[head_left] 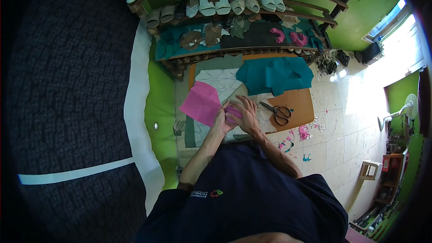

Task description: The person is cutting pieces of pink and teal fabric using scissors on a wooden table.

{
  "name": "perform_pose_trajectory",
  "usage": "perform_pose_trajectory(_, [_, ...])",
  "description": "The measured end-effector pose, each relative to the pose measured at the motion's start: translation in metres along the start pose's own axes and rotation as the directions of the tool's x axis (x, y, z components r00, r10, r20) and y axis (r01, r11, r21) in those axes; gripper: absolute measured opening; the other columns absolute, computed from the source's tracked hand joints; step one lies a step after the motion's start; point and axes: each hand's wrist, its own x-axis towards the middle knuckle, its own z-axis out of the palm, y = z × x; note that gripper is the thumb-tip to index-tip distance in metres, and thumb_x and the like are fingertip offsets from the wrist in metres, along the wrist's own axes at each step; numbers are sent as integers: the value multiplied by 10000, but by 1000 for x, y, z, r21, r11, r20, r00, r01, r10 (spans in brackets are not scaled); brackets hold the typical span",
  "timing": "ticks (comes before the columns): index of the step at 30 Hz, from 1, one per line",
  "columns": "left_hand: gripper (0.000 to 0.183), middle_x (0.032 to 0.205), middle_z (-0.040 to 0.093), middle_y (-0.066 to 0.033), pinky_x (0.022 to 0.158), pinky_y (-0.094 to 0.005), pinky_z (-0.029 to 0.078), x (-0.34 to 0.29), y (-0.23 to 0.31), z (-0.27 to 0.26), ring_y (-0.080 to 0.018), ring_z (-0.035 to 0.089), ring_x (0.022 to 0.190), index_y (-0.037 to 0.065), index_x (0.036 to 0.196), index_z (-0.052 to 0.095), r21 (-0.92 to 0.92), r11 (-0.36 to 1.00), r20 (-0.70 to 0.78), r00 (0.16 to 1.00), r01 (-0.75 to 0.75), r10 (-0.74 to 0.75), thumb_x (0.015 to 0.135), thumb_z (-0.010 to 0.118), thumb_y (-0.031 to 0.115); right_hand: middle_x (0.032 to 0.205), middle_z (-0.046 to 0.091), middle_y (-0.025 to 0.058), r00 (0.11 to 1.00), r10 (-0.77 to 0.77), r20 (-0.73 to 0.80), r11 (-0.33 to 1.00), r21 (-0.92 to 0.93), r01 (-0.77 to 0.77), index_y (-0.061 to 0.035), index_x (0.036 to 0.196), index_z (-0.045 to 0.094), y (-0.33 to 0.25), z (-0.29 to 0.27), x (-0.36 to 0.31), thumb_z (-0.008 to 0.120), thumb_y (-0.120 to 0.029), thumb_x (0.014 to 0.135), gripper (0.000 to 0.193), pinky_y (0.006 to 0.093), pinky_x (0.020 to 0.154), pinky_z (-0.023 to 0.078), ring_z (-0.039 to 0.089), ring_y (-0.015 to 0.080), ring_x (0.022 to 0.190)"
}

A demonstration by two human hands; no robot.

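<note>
1. Currently, on my remote feed, I have the left hand [222, 118] grasping a pink piece [233, 113]; the right hand [248, 116] touches it, though whether it pinches I can't tell.
2. I see a flat pink sheet [201, 102] just beside the left hand.
3. Dark-handled scissors [275, 109] lie near the right hand.
4. Beyond them spreads teal material [279, 74].

Logged pink sheet [200, 103] and pink piece [233, 114] as matt, smooth, cloth- or leather-like. Marked teal sheet [279, 75] matt, softly creased. Tagged scissors [273, 109] dark metal, shelf [315, 17] wood, floor [333, 121] glossy tile, shirt [256, 193] matt cloth. Put brown board [298, 99] down as smooth.
</note>
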Motion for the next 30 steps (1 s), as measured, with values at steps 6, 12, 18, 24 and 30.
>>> perform_pose_trajectory(6, [358,1099,658,-32,930,-382,493,-21,-13,31,-192,619,1062,131,1151,626,-227,971,225,965,-80,132,947,616,425,1362,554,164,864,497,78,725,510,-463,-52,1334,579,2,15,4,670,-442,915,580,418,1108,327,431,320,1343])
perform_pose_trajectory(12, [327,1216,631,-38,1011,-399,443,-28,-19,45,-202,576,1172,85,1240,579,32,983,139,974,-183,177,964,542,256,1451,472,214,772,611,176,504,665,-551,12,1441,434,8,19,3,660,-552,891,819,429,1139,297,413,352,1368])
perform_pose_trajectory(18, [339,1129,659,-130,927,-393,540,-28,13,24,-259,667,1020,16,1228,547,350,935,127,992,-54,9,928,523,171,1522,410,172,917,-120,380,992,9,126,-72,1491,402,6,-48,19,825,-635,627,1114,521,1174,248,319,362,1446])
perform_pose_trajectory(24, [382,1093,674,-175,890,-392,532,-42,11,45,-266,667,1001,-57,1206,544,398,916,161,981,40,-112,881,519,142,1422,538,142,824,-67,562,997,-3,83,-76,1409,524,20,-50,27,842,-573,610,993,473,1171,302,428,311,1384])
perform_pose_trajectory(30, [381,1129,675,-201,922,-394,542,-26,21,19,-309,688,990,-78,1168,569,426,892,199,945,154,-258,833,511,93,1439,521,130,681,-6,732,1000,1,7,-108,1369,568,9,-52,40,847,-544,627,905,452,1157,327,447,321,1362])
